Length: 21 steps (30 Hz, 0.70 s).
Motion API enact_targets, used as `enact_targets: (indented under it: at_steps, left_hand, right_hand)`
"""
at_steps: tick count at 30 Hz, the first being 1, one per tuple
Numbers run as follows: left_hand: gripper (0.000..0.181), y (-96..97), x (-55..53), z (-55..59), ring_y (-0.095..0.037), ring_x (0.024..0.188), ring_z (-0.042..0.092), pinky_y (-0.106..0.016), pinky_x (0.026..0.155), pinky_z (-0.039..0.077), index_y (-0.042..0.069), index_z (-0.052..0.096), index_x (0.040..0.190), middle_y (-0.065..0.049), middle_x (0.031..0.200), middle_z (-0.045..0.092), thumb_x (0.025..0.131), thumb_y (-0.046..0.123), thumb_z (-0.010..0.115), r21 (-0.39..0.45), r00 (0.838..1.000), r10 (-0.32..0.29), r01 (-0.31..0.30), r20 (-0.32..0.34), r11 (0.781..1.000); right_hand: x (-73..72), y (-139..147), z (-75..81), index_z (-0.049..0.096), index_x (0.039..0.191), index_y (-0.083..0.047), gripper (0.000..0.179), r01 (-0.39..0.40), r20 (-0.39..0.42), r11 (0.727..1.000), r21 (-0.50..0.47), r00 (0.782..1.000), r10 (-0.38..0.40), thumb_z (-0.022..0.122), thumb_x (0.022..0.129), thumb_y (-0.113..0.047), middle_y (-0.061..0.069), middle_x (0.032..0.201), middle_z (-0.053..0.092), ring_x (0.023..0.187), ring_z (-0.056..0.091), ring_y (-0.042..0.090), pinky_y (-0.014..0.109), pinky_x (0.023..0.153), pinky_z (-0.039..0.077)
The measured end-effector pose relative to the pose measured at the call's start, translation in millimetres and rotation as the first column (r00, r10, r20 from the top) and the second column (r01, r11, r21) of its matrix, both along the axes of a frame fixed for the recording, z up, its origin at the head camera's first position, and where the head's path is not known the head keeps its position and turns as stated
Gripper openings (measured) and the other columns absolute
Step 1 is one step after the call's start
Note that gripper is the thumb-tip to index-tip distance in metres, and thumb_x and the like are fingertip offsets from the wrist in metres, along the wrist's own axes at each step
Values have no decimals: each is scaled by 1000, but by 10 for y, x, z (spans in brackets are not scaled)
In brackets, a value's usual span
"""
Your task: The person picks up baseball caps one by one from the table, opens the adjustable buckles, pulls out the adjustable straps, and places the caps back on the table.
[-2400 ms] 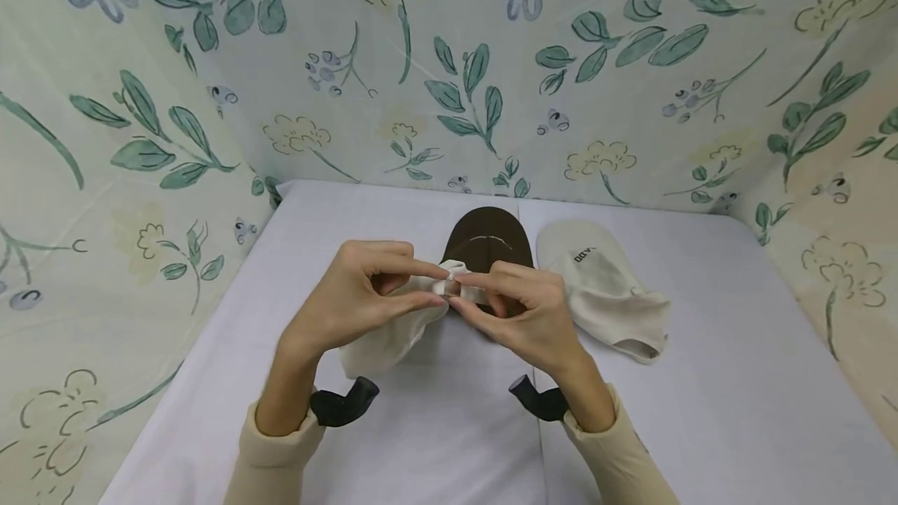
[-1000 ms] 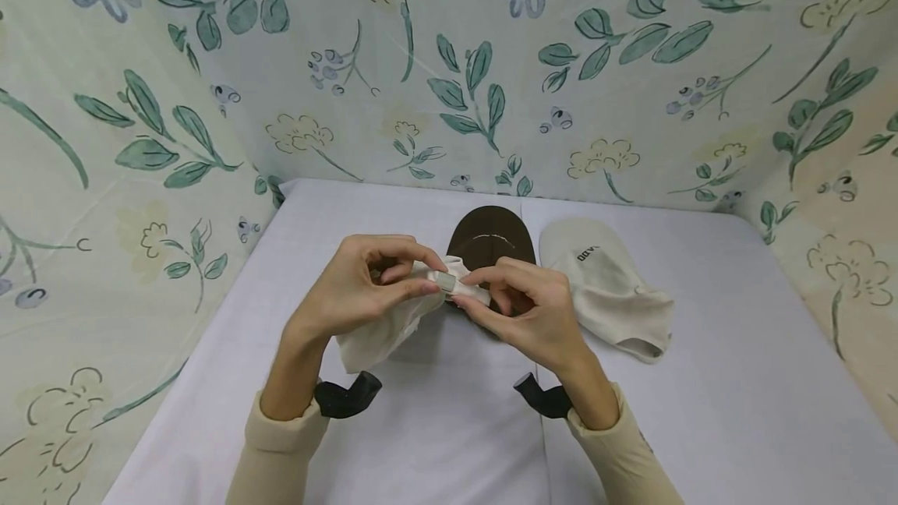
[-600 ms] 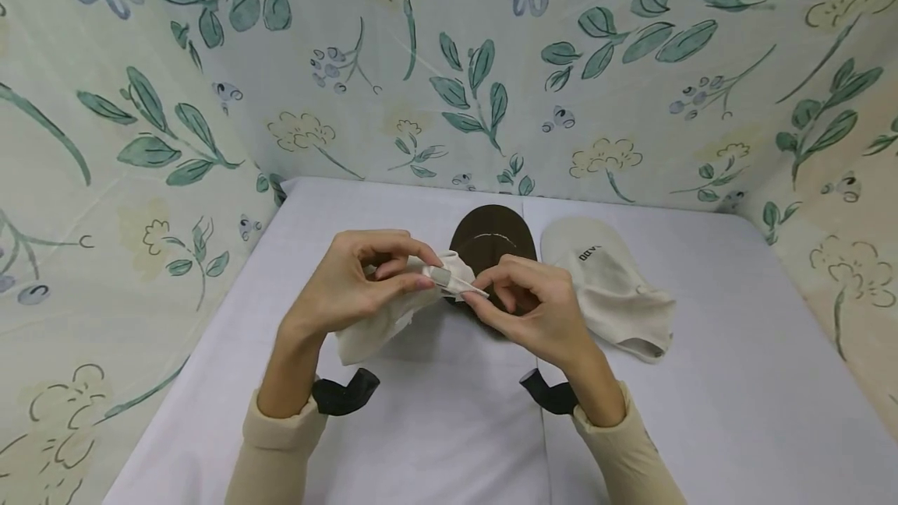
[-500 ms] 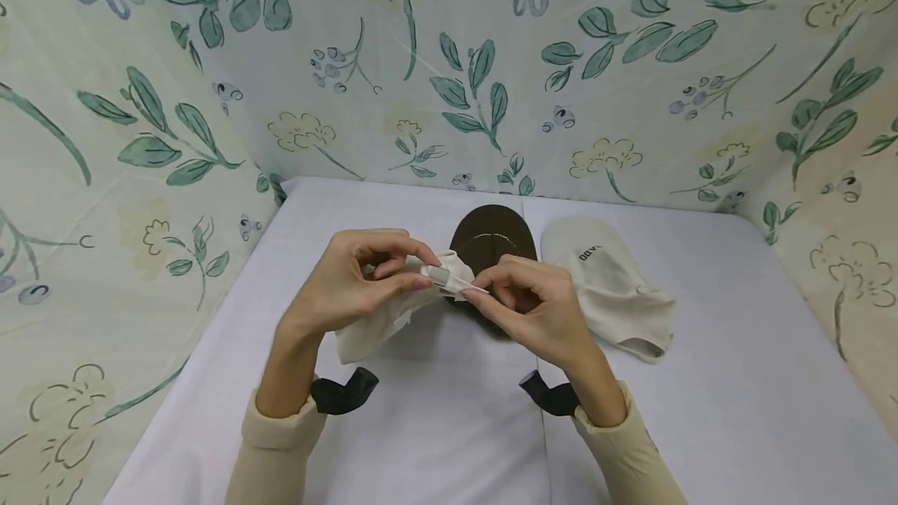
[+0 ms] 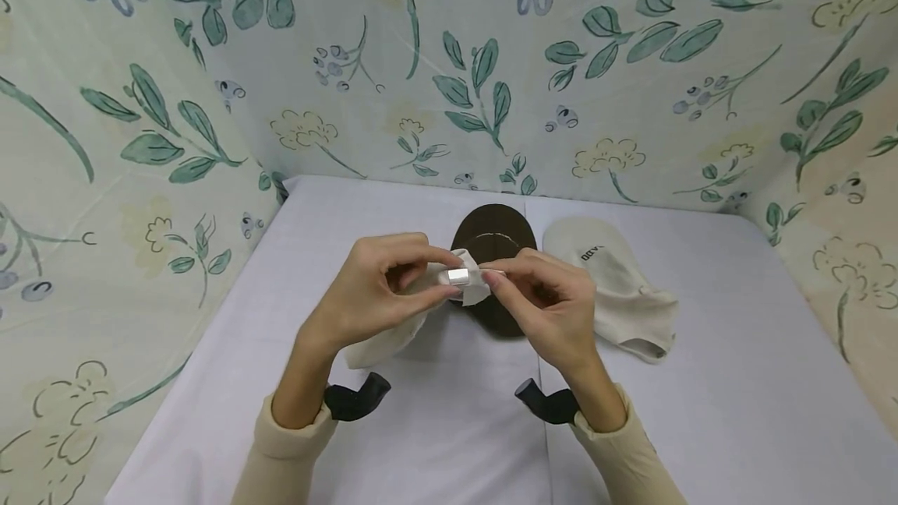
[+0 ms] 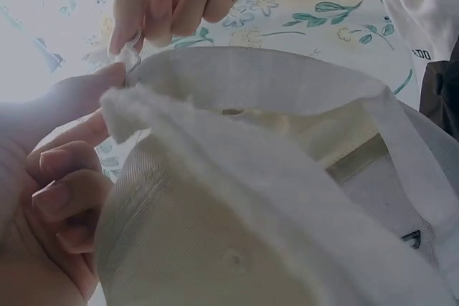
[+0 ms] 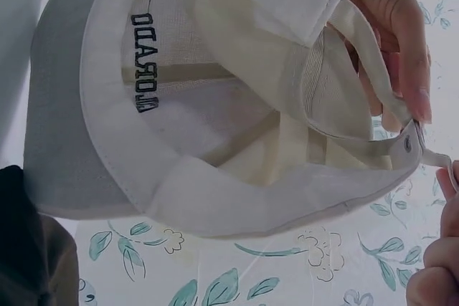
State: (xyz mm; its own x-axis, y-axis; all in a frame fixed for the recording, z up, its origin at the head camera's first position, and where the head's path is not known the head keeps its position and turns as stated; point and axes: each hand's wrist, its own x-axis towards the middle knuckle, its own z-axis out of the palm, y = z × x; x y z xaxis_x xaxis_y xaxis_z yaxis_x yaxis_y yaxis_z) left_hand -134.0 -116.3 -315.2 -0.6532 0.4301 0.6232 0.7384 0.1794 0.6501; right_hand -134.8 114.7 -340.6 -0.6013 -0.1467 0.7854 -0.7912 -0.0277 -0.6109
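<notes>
A pale cap (image 7: 165, 191) hangs with its opening facing the right wrist camera and dark lettering on the panel inside. Its metal buckle (image 5: 458, 277) sits on the back strap. My left hand (image 5: 372, 287) pinches the strap at the buckle between thumb and index finger. To the right, my right hand (image 5: 554, 294) pinches the narrow strap end (image 7: 437, 159) that comes out of the buckle. In the left wrist view both hands meet at the strap beyond the cap's inner band (image 6: 251, 80). Seen from the head, the left hand covers much of the cap.
Behind the hands lies a dark brown cap (image 5: 494, 232) on the white-covered table (image 5: 435, 443). Beside it, to the right, is another off-white cap (image 5: 624, 287) with dark lettering. A floral curtain (image 5: 393, 100) stands behind and at the sides.
Earlier the strap made a small loop between the hands; then the buckle came into sight. Since half a second ago, both hands have shifted slightly right and the buckle has turned brighter toward the head camera.
</notes>
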Motion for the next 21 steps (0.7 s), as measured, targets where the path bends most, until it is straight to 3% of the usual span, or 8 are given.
enact_targets:
  at_steps: [6,13,17,21]
  left_hand:
    - [21,96,50,8,-5,60,31,-21,55,27,6,81,99,3,63,37,79,3,88,-36,996,66,-69,-63,997]
    - [13,208,116,15,-3,59,32,-19,55,26,8,82,93,1,60,41,81,7,88,-118,970,184,-204,-156,972]
    - [13,219,100,0,-3,60,33,-19,55,27,7,80,93,1,61,42,81,4,85,-97,975,180,-193,-130,976]
    - [14,183,72,1,-5,60,32,-21,55,27,7,79,94,1,62,40,82,2,85,-31,989,137,-139,-50,990]
  right_hand:
    - [15,-4,2,79,92,5,14,-2,-8,1000,-23,1000,2,76,83,14,1,62,55,53,34,5,19,44,22]
    - [21,-23,-4,80,94,5,16,-17,-17,999,-35,1000,16,75,83,16,2,61,56,53,35,4,18,45,24]
    - [16,-24,0,79,94,6,15,-5,-19,1000,-27,1000,5,74,83,15,2,62,54,53,35,4,18,45,24]
    - [0,-7,9,78,95,7,15,35,-10,999,-10,999,-35,73,84,15,0,61,49,54,34,4,19,45,22]
